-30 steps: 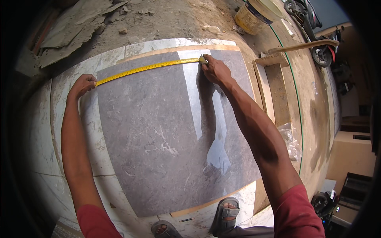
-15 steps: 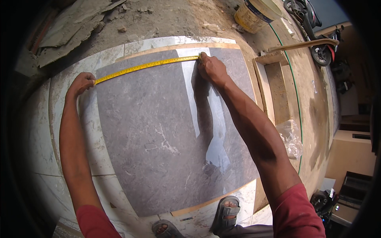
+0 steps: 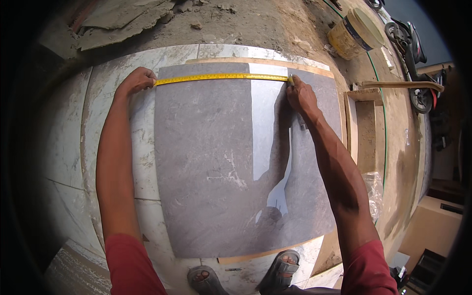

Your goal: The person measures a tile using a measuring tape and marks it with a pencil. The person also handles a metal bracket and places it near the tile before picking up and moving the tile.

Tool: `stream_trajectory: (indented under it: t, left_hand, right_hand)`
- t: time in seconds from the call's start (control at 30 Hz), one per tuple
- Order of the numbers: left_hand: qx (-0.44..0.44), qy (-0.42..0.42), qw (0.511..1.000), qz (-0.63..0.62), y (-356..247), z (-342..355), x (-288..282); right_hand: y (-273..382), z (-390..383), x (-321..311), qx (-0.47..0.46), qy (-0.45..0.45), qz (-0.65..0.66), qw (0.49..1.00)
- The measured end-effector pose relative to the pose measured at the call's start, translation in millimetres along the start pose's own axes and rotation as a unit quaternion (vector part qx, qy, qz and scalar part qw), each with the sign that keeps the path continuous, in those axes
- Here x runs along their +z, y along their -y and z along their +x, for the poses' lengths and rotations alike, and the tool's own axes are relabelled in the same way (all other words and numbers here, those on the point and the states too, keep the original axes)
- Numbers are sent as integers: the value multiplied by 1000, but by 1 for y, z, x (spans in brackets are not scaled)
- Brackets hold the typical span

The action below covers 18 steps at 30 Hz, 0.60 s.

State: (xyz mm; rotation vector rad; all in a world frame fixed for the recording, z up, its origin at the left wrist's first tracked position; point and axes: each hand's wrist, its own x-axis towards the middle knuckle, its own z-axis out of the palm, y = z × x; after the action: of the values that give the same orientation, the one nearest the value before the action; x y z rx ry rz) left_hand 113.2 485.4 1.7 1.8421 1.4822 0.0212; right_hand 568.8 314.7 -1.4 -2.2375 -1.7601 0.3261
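A large grey, marbled tile (image 3: 206,147) lies flat in front of me, with a glossy strip of light across it. A yellow measuring tape (image 3: 216,77) is drawn across the tile near its far edge. My left hand (image 3: 137,81) is closed on one end of the tape, at the tile's left edge. My right hand (image 3: 302,99) pinches the tape farther right, over the tile. Whatever else lies under the right palm is hard to make out, and the tape's case is not clearly visible.
White marbled tiles (image 3: 144,172) surround the grey one, with wooden strips (image 3: 270,65) under its edges. At right lie a wooden frame (image 3: 351,123), clear plastic (image 3: 373,194) and a green hose (image 3: 385,128). A dirty bucket (image 3: 351,37) and motorbike (image 3: 410,54) stand beyond. A pen-like object (image 3: 234,269) lies near my feet.
The view has turned, so the tile, tape and both hands appear farther right and the tape looks more level. Both hands still grip the tape, stretched across the tile.
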Motion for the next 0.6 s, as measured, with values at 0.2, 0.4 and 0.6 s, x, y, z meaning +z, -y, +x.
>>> stream_trajectory:
  t: [0.2,0.4,0.6]
  left_hand:
    - [-8,9,1000,14,4,0,-3]
    - [9,7,1000,2,12,4,-2]
    - [-5,2,1000,12,7,1,-1]
  right_hand:
    - [-4,6,3,-10,0,-15,1000]
    - [-10,10,-1,-39,18,19,999]
    - [-16,9,2,-33,-5,38,999]
